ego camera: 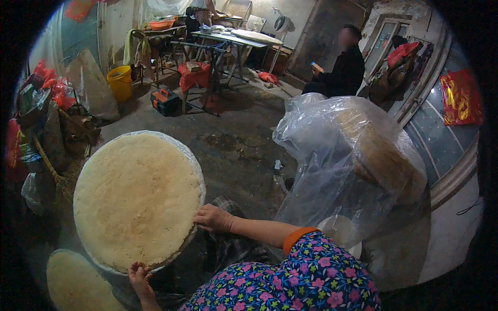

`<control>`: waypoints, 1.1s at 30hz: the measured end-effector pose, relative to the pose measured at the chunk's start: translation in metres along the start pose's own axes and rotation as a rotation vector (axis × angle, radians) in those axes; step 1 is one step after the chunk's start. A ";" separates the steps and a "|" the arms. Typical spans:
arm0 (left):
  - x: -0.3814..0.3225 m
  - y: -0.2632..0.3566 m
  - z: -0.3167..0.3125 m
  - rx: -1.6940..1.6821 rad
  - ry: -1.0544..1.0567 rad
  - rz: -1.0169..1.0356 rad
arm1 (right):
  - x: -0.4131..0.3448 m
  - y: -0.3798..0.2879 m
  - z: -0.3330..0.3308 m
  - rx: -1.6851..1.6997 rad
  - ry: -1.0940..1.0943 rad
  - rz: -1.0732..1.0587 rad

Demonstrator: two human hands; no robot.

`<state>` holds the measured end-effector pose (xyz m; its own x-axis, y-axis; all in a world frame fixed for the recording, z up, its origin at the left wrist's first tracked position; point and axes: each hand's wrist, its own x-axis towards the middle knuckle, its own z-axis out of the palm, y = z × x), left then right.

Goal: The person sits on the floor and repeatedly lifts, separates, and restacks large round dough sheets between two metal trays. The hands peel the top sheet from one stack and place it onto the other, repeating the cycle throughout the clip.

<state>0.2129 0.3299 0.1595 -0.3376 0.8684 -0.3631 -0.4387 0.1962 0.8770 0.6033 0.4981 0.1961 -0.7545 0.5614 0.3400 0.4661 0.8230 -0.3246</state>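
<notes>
A large round flat sheet of pale, dough-like food [136,198] lies before me, browner toward its middle, with clear plastic film showing around its rim. At its lower edge is my left hand [140,276], fingers bent on the rim. My right hand [212,218] grips the right edge, fingertips at the border of the sheet and film. What supports the round from below is hidden. A second pale round [78,283] lies lower down at the bottom left, partly under the first one's level and cut off by the picture's rim.
Clear plastic sheeting [323,155] covers a bulky pile on the right, beside a white round container [338,229]. A broom [58,179] and bags stand left. Farther off are a toolbox [166,102], a yellow bucket [120,83], a worktable [237,37] and a seated person [342,70].
</notes>
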 end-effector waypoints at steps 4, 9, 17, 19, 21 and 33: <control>-0.001 0.000 0.001 0.019 0.022 0.006 | 0.001 0.001 0.005 -0.011 -0.001 -0.001; 0.001 -0.002 -0.003 0.026 0.025 -0.001 | 0.008 -0.001 0.012 0.038 -0.058 -0.018; -0.003 0.003 0.003 0.032 0.023 -0.001 | 0.023 -0.009 0.046 0.088 -0.026 -0.129; -0.004 0.002 0.003 0.000 0.029 0.019 | 0.027 -0.010 0.052 0.096 -0.028 -0.142; -0.004 0.002 0.004 -0.007 0.037 0.016 | 0.031 -0.009 0.063 0.089 -0.005 -0.148; -0.003 -0.001 0.001 0.042 0.044 0.029 | 0.034 -0.004 0.070 0.082 0.046 -0.150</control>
<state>0.2150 0.3281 0.1602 -0.3864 0.8532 -0.3503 -0.3933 0.1911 0.8993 0.5432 0.5076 0.1471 -0.7903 0.4374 0.4292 0.3090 0.8892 -0.3373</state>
